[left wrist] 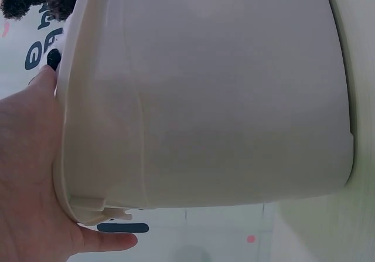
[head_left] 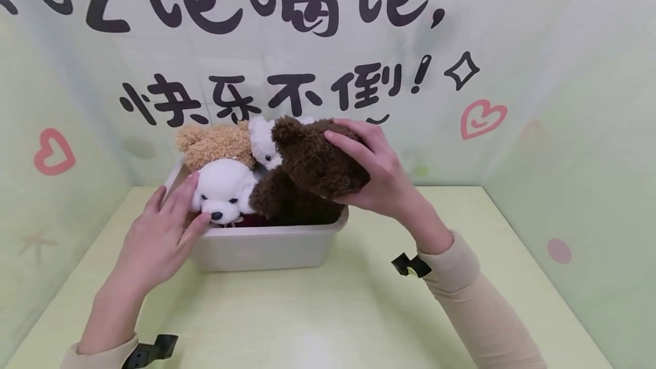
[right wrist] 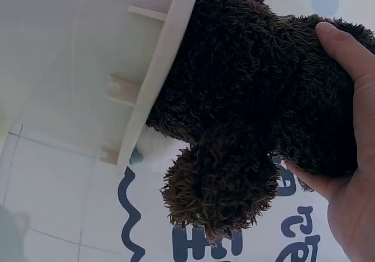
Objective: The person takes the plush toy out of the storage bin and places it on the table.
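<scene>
My right hand (head_left: 376, 172) grips the head of a dark brown teddy bear (head_left: 323, 158), whose body goes down into the white plastic bin (head_left: 266, 249) at its right side. In the right wrist view the shaggy brown fur hangs over the bin's rim (right wrist: 158, 68), with my thumb and fingers spread round the head. At the bin's left corner, my left hand (head_left: 156, 238) rests its extended fingers on the rim and against a white plush dog (head_left: 222, 189). The dog has a black nose. In the left wrist view that hand (left wrist: 29, 150) lies along the rim.
Behind the dog, a tan curly plush toy (head_left: 217, 144) sits in the bin, and a white plush (head_left: 263, 141) peeks out beside it. The bin stands on a pale yellow-green table (head_left: 307, 312). Printed walls (head_left: 287, 50) enclose the back and sides.
</scene>
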